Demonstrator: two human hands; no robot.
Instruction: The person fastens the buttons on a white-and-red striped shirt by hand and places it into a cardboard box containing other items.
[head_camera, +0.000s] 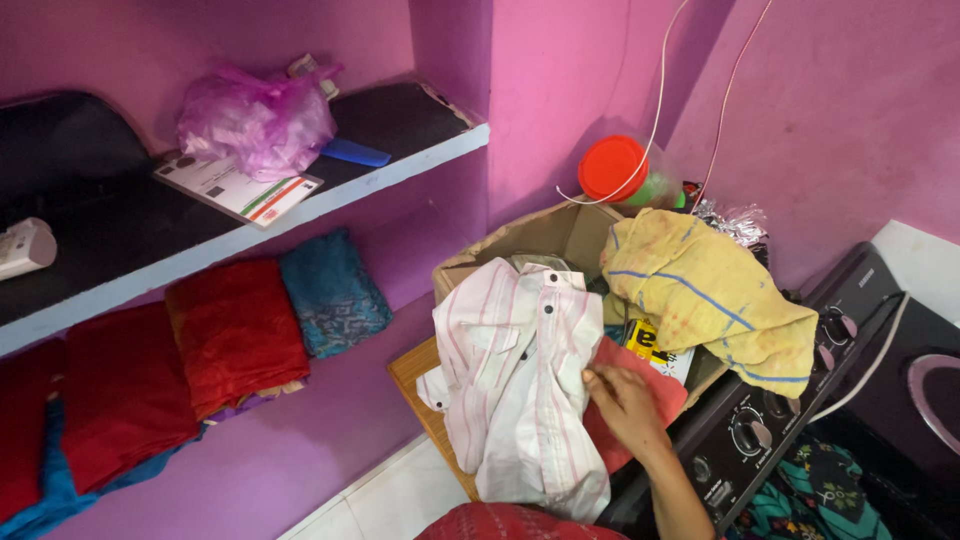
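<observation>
My right hand (622, 403) reaches forward from the lower edge of view, forearm bare and angled up to the left. Its fingers curl closed, pinching. My left hand is out of sight

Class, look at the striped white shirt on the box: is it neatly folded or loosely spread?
Loosely spread. The shirt drapes rumpled over the cardboard box, collar and sleeve hanging, one hand gripping its edge.

One hand (625, 403), one striped shirt (520, 385), one yellow cloth (710, 295), two red fabric stacks (235, 330) at lower left, one teal stack (333, 290), one pink bag (255, 120) upper left.
</observation>
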